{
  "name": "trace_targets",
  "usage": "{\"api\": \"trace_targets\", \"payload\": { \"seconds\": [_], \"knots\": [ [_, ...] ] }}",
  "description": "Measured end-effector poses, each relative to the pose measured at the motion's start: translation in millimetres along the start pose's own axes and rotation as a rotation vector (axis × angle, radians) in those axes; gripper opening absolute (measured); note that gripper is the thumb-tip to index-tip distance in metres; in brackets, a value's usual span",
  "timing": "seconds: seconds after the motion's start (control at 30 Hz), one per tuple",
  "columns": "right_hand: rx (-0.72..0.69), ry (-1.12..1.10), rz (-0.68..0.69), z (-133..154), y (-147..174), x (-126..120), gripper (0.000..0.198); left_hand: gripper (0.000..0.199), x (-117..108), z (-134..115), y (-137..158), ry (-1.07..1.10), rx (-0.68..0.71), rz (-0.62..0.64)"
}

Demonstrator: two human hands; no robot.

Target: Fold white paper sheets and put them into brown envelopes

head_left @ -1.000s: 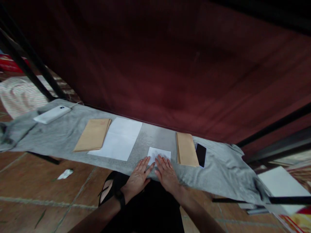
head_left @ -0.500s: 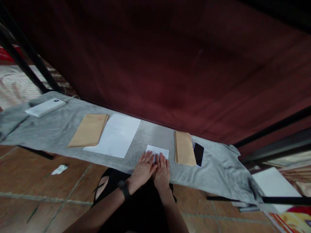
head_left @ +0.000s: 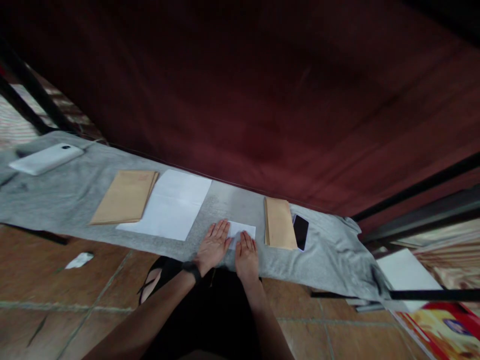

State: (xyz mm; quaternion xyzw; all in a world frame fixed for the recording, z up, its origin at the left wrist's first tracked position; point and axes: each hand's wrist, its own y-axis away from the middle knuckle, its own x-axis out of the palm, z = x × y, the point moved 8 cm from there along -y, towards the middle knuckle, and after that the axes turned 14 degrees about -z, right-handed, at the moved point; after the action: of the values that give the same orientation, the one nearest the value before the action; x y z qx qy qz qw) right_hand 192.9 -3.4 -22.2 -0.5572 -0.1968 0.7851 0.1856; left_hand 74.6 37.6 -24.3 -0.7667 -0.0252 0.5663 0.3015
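A small folded white paper lies on the grey cloth in front of me. My left hand is flat with fingers stretched out, over the paper's left edge. Resting on the paper's lower right part is my right hand, its fingers extended and lying flat. A strip of the paper shows between the two hands, and its near part is partly hidden under them. To the left lies a large white sheet, apart from my left hand.
A stack of brown envelopes touches the large sheet's left side. Another brown envelope stack lies right of my hands, beside a dark-screened phone. A white device with a cable sits far left. Dark red fabric hangs behind.
My hands have spread apart: the left has slid to the paper's left edge, and the right has drawn slightly nearer to me. More of the paper shows between them. The view has shifted a little.
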Motion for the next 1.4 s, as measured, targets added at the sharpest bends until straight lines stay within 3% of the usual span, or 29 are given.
{"api": "trace_targets", "payload": {
  "seconds": [0.3,0.57,0.8,1.13,1.4],
  "knots": [
    [-0.011,0.097,0.001,-6.2,-5.0,10.0,0.052,0.062,8.4,-2.3,1.6,-0.009,-0.007,0.097],
    [-0.056,0.138,-0.075,-18.3,8.4,6.2,0.056,0.063,2.7,-8.6,2.8,0.052,-0.019,0.030],
    [-0.086,0.160,-0.042,-16.0,10.1,4.6,0.055,0.057,-11.7,-37.3,23.0,0.180,0.231,0.062],
    [-0.118,0.145,-0.044,-21.4,20.6,1.3,0.055,0.071,-22.6,-34.0,25.5,0.238,0.261,0.155],
    [-0.090,0.152,-0.063,-24.0,36.9,-18.8,0.054,0.062,-23.2,-32.0,26.6,0.306,0.278,0.160]
  ]
}}
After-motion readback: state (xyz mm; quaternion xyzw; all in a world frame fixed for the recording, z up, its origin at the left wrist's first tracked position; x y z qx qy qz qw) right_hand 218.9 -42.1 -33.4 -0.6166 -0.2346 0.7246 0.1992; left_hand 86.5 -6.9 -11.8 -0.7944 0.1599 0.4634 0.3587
